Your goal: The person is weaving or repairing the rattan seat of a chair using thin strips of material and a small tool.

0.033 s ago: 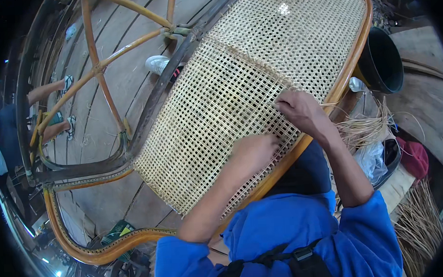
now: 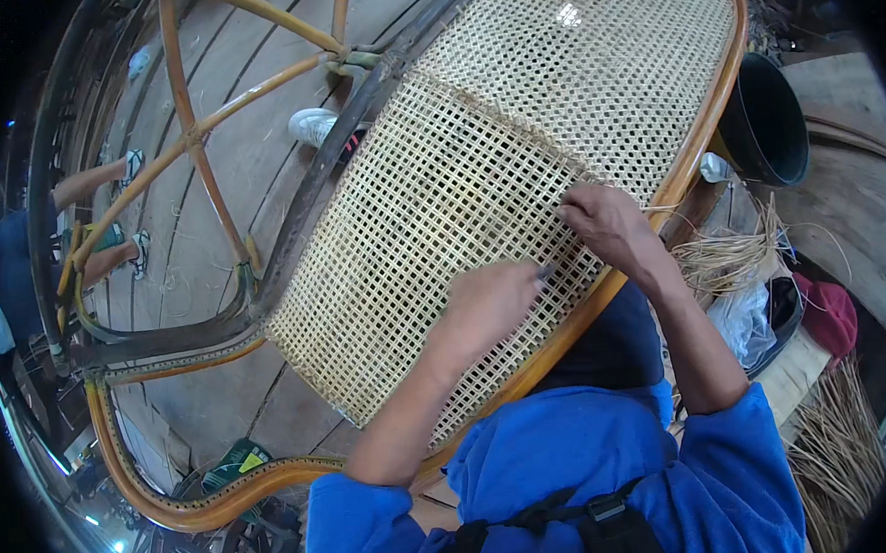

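Observation:
A pale woven cane panel (image 2: 401, 249) with an open grid of holes lies across a curved rattan chair frame (image 2: 693, 168). My left hand (image 2: 489, 302) is closed just over the panel's near middle, slightly blurred. A small dark tip shows at its fingertips; I cannot tell what it is. To the right, close to the frame's near edge, my right hand (image 2: 606, 226) is pinched at the weave, and whatever lies between those fingers is hidden. Beside that wrist a thin loose cane strand (image 2: 663, 209) crosses the frame.
A dark bucket (image 2: 767, 119) stands at the right. Below it are a bundle of cane strands (image 2: 733, 261), a clear plastic bag (image 2: 744, 319) and a red cloth (image 2: 828, 318). Bare rattan framework (image 2: 195, 139) extends at the left. Another person's sandalled foot (image 2: 141, 254) rests on the plank floor.
My left hand has shifted a little to the left across the panel. My right hand has moved slightly right and stays pinched.

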Motion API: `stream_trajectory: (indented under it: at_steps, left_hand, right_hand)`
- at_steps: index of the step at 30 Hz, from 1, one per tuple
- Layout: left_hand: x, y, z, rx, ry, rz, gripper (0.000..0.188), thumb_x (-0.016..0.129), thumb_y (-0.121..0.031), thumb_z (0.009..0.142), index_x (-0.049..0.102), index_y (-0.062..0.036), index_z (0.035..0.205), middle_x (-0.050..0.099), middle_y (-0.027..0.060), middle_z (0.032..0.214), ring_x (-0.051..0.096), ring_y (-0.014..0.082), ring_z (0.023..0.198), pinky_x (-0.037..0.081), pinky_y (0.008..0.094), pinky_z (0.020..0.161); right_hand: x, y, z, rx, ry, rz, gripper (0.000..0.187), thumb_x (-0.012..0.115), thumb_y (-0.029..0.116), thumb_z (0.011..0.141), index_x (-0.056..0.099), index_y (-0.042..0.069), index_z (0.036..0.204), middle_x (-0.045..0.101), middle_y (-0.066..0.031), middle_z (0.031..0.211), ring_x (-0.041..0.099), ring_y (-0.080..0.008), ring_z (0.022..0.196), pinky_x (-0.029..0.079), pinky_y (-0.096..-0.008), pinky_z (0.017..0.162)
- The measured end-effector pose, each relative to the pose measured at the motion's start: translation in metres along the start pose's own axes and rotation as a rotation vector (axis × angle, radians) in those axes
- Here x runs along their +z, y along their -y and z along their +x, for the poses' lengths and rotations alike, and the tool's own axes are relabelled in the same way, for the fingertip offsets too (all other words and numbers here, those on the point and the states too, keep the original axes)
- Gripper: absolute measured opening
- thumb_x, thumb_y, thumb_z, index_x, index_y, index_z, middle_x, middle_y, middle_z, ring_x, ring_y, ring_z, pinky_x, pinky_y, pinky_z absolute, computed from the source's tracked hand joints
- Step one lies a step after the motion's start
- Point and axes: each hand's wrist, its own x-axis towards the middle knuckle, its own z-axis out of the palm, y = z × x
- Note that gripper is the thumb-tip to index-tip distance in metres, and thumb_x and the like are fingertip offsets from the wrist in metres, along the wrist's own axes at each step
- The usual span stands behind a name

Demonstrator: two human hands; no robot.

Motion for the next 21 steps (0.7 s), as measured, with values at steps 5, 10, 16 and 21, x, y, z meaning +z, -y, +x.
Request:
stream_trajectory:
  at_steps: [5,10,16,21]
  left_hand:
    - [-0.033,0.037,0.014,0.153,-0.288,0.085,0.023,0.051,-0.025,0.089,0.056,-0.0033,0.093,0.06,0.0153,0.089,0.061,0.0327,0.079,0.049,0.0438,0.071]
    - [-0.063,0.009,0.025,0.151,-0.056,0.376,0.028,0.041,-0.023,0.091,0.054,0.0018,0.084,0.061,0.0203,0.075,0.063,0.0347,0.073,0.048,0.0463,0.07]
    - [-0.059,0.01,0.047,0.143,-0.027,0.351,0.017,0.045,-0.013,0.086,0.057,-0.001,0.084,0.065,0.0158,0.075,0.065,0.0327,0.076,0.048,0.0452,0.068]
    - [-0.065,0.002,0.059,0.096,0.04,0.536,0.018,0.05,-0.012,0.083,0.066,-0.0042,0.085,0.067,0.0148,0.079,0.067,0.0292,0.075,0.052,0.0406,0.065]
  right_hand:
    - [0.018,-0.001,-0.011,0.225,-0.053,-0.091,0.03,0.054,0.028,0.088,0.059,0.0,0.079,0.062,-0.0232,0.073,0.061,-0.0401,0.071,0.049,-0.0461,0.066]
    - [0.022,0.01,-0.013,0.306,-0.023,-0.263,0.032,0.05,0.03,0.089,0.059,0.001,0.079,0.062,-0.0227,0.074,0.062,-0.0394,0.072,0.05,-0.047,0.066]
    - [0.03,0.009,-0.015,0.242,-0.016,-0.326,0.024,0.051,0.025,0.088,0.06,0.004,0.082,0.062,-0.0218,0.072,0.063,-0.0387,0.072,0.049,-0.0473,0.065]
    - [0.027,0.014,-0.021,0.289,-0.043,-0.252,0.021,0.051,0.022,0.088,0.058,0.004,0.08,0.062,-0.0209,0.072,0.062,-0.0386,0.071,0.049,-0.0474,0.063]
